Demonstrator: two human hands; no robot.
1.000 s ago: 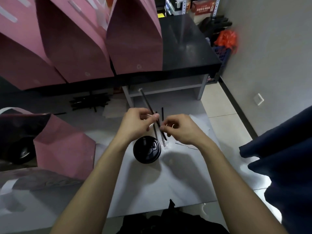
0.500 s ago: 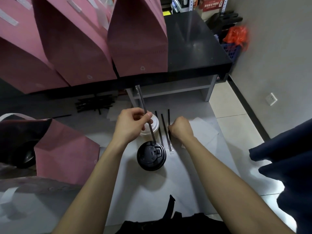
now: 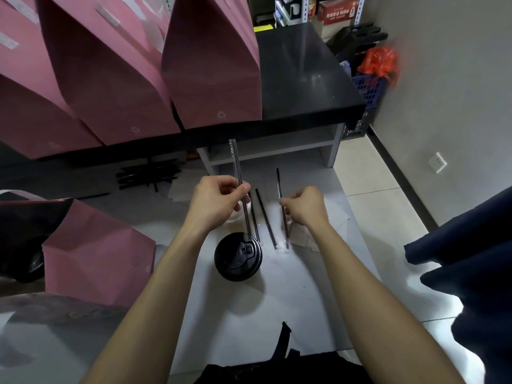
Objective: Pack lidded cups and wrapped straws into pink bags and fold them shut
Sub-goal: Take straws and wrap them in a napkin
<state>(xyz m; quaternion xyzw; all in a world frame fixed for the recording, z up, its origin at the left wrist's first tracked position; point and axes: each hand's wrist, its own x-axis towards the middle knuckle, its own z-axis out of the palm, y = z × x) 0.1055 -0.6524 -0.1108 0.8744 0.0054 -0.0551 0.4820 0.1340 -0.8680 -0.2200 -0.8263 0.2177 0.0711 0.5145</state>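
The left hand (image 3: 219,202) pinches a clear-wrapped black straw (image 3: 238,178), held upright above a black-lidded cup (image 3: 238,256) on the white table (image 3: 291,300). The right hand (image 3: 303,207) pinches another wrapped straw (image 3: 279,184). Closed pink bags (image 3: 213,67) stand behind. Red box lettering is unreadable.

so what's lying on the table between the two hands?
Head view: two black wrapped straws lie on the white table between the left hand, gripping a wrapped straw, and the right hand, pinching another.
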